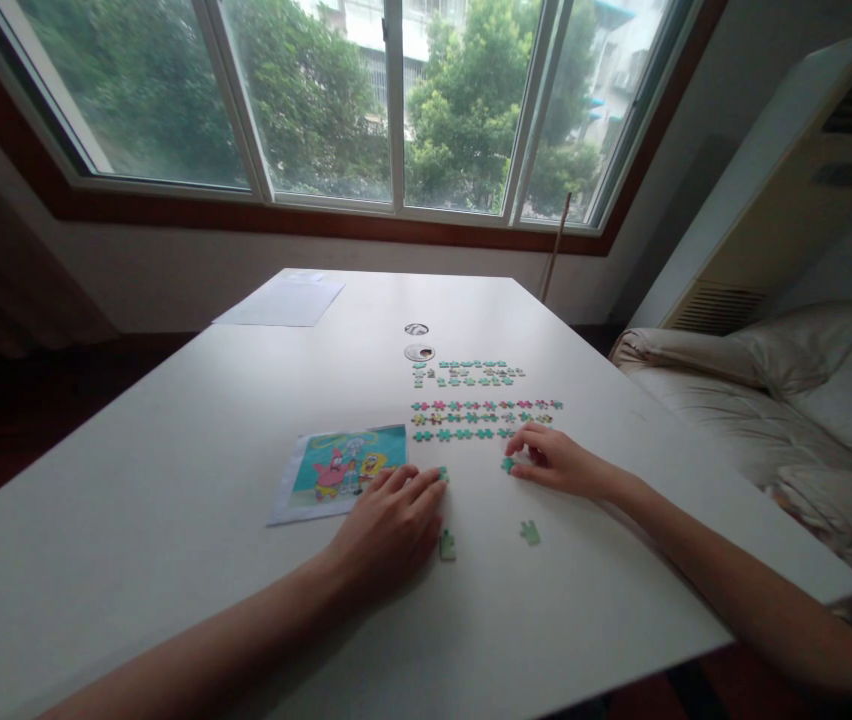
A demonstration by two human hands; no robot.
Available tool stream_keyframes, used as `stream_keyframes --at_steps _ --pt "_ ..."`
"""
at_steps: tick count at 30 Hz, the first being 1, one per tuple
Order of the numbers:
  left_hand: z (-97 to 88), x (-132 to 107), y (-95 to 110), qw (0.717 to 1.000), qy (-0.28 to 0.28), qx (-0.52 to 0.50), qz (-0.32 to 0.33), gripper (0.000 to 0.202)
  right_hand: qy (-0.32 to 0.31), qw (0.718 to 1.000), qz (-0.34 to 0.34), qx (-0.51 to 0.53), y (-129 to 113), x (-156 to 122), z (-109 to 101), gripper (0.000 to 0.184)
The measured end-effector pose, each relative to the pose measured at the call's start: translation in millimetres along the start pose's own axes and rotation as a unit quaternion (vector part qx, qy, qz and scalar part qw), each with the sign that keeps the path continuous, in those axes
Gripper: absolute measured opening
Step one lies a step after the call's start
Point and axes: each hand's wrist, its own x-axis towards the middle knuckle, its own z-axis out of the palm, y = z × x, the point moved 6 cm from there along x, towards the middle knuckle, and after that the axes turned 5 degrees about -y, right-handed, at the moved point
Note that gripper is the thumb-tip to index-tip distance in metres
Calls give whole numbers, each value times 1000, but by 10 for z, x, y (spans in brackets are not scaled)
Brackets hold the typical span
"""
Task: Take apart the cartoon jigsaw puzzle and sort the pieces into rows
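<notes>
My left hand point(398, 512) lies palm down on the table, its fingers stretched out and partly over the cartoon picture sheet point(313, 460). Its fingertips touch a green jigsaw piece point(442, 473). A second green piece point(447, 546) lies just beside this hand, by the thumb side. My right hand point(557, 460) is curled, with thumb and forefinger closed at a teal jigsaw piece point(507, 465) on the table. A pale green piece point(529, 532) lies nearer to me, below the right hand. Several rows of jigsaw pieces point(463, 435) are laid out beyond both hands.
On the white table point(171, 490), two round items point(419, 353) lie beyond the rows. White paper sheets point(283, 300) rest at the far left corner. A pale sofa point(756, 390) stands to the right, a window point(321, 110) ahead, and a stick point(557, 245) leans beneath it.
</notes>
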Motion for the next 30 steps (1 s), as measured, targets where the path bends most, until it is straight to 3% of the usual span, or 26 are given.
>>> stream_keyframes --at_steps 5,12,20,30 --pt "-25 0 2 1000 -1 -7 -2 29 42 998 3 -48 111 186 -221 16" --pt "-29 3 -5 1000 7 -4 -8 32 30 990 69 -123 541 753 -512 19" --pt "-42 -2 2 1000 24 -10 4 31 -32 983 117 -136 745 1254 -455 27" --pt "-55 -6 13 1000 15 -15 2 30 -128 969 172 -126 835 1420 -454 28"
